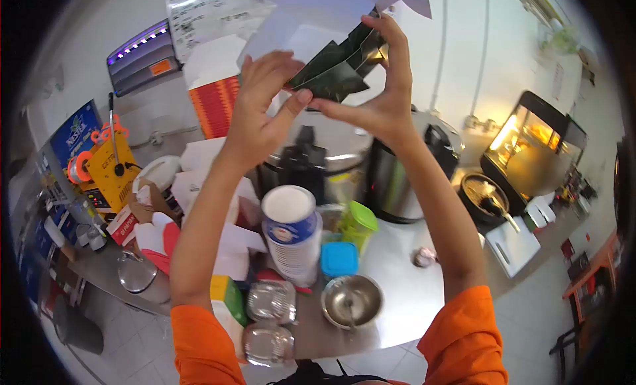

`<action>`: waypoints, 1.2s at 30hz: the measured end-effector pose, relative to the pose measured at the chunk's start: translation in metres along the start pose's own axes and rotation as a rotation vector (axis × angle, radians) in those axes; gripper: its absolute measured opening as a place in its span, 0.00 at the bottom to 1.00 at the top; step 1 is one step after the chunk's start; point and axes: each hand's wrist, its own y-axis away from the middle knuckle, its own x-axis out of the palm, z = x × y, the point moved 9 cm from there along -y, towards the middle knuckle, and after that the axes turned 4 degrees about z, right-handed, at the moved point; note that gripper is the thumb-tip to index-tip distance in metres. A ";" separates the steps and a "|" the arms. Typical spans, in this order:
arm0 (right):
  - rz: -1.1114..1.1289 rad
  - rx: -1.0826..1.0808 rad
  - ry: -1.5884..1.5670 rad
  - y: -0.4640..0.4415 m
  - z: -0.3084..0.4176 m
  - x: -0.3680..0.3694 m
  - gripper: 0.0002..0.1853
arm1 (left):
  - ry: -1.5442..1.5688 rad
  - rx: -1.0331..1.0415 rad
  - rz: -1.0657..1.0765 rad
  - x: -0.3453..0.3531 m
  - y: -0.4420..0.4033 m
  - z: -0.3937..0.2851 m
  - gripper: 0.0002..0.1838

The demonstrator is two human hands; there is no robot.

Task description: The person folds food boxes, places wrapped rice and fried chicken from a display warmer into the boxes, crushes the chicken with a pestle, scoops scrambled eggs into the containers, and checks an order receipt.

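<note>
2 hands, left (264, 107) and right (387, 97), fingers (303, 97) pinching dark green folded piece (334, 77), "NESTE" on blue sign (79, 130).

You have a pale wall (457, 47) across the top, with thin vertical lines on it right of center. At upper left, purple lights glow on a dark wall unit (144, 57). Pale tiled floor (397, 358) shows below your metal counter (397, 299), and orange-brown furniture (594, 269) stands at lower right.

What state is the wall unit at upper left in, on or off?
On: a row of purple lights glows along the top of the wall unit.
</note>
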 end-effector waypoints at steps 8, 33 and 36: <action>0.080 0.207 0.601 0.085 0.074 -0.218 0.44 | 0.193 -0.078 -0.324 0.142 -0.002 -0.190 0.08; 0.478 0.678 0.967 0.343 -0.027 -0.681 0.39 | 1.563 -0.704 0.722 0.688 0.008 -0.474 0.18; 0.574 0.773 1.026 0.376 -0.032 -0.729 0.41 | 1.725 -0.743 0.904 0.748 0.021 -0.518 0.21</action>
